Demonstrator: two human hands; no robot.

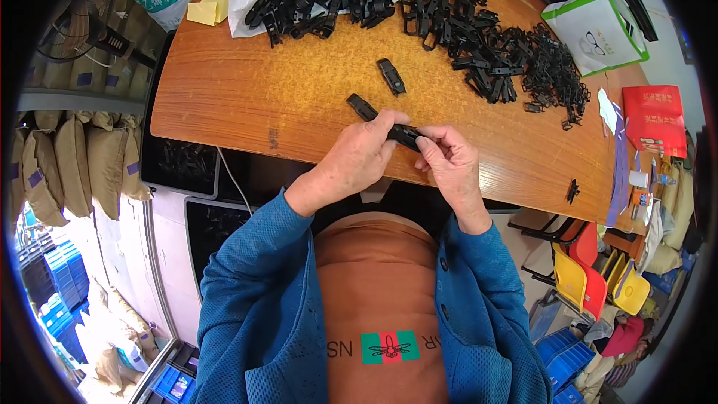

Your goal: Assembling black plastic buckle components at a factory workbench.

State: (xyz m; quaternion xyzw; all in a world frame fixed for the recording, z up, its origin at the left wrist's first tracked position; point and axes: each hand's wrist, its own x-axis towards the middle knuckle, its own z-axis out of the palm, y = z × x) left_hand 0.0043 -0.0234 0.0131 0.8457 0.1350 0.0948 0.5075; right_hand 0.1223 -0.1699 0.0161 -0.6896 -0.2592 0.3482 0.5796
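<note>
Just above the table's front edge, both my hands are closed on a black plastic part (404, 137), long and clip-like. My left hand (355, 155) grips its left end, and its fingers partly cover it. At the other end, the thumb and fingers of my right hand (452, 164) pinch it. A similar black plastic piece (360, 105) lies on the table right beside my left knuckles. Farther back, another black plastic piece (390, 76) rests apart from my hands.
A white sack (243, 0) spills black parts at the back of the wooden table (217, 97). Heaps of larger black parts (479, 49) and smaller ones (557, 75) lie at right, near a white-green bag (598, 34) and a red packet (654, 120). Small black pieces (573, 191) sit near the right edge.
</note>
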